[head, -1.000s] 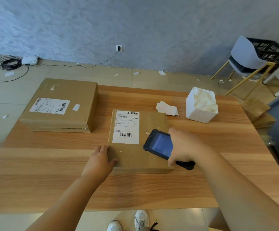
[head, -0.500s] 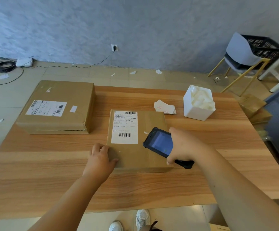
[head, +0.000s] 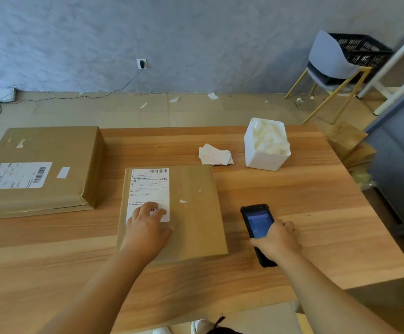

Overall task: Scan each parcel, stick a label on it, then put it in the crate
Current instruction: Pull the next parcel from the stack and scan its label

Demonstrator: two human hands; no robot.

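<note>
A flat cardboard parcel (head: 193,213) with a white shipping label lies in the middle of the wooden table (head: 316,213). My left hand (head: 146,229) rests flat on its near left part, fingers spread over the label's lower edge. My right hand (head: 277,239) holds the black handheld scanner (head: 256,222) on the table just right of the parcel, screen up. A larger cardboard parcel (head: 39,169) with its own label sits at the table's left. A small pile of white labels (head: 214,155) lies behind the middle parcel. The black crate (head: 360,50) sits on a chair at the far right.
A white bin (head: 266,145) full of crumpled white paper stands right of the label pile. A grey chair (head: 329,63) with gold legs carries the crate. Cardboard pieces (head: 348,141) lie on the floor past the table's right edge. A cable and paper scraps lie on the floor.
My right hand has carried the scanner off the parcel and down onto the table to its right. My left hand has slid from the parcel's near left corner up onto the label.
</note>
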